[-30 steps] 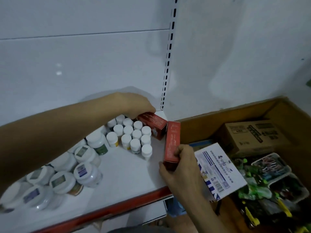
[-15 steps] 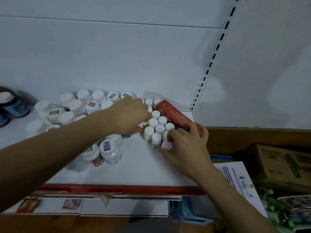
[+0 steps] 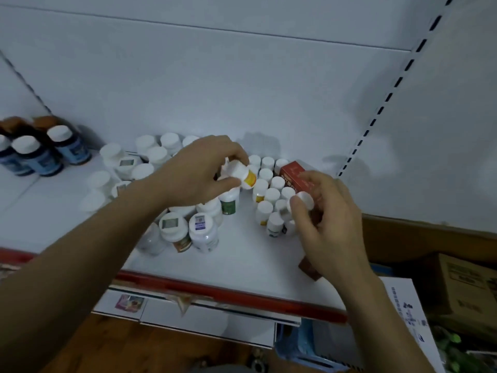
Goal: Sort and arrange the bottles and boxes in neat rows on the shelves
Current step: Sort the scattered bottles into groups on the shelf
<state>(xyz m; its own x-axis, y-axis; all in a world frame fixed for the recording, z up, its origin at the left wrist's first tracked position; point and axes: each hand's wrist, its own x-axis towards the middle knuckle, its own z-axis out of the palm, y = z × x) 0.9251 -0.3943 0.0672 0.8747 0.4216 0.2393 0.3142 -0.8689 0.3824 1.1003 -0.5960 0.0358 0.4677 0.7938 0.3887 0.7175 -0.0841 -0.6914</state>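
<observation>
My left hand (image 3: pixel 199 173) grips a small white bottle with a yellow label (image 3: pixel 243 175), lifted and tilted above the shelf. My right hand (image 3: pixel 328 219) pinches the white cap of another small bottle (image 3: pixel 304 200) at the right edge of a cluster of small white-capped bottles (image 3: pixel 269 195). A red box (image 3: pixel 295 175) lies along the cluster's right side, partly under my right hand; a second red box end (image 3: pixel 309 267) shows below my wrist. Larger white jars (image 3: pixel 188 227) stand and lie to the left on the white shelf (image 3: pixel 242 265).
Dark bottles with blue labels (image 3: pixel 40 154) stand at the far left. The shelf has a red front edge (image 3: pixel 228 294). Cardboard boxes (image 3: pixel 462 286) and a white printed box (image 3: pixel 408 313) sit at the lower right, below the shelf.
My left hand has lifted a small yellow-labelled bottle out of the group. My right hand moved off the red box and now pinches a small bottle's cap. The camera has shifted left.
</observation>
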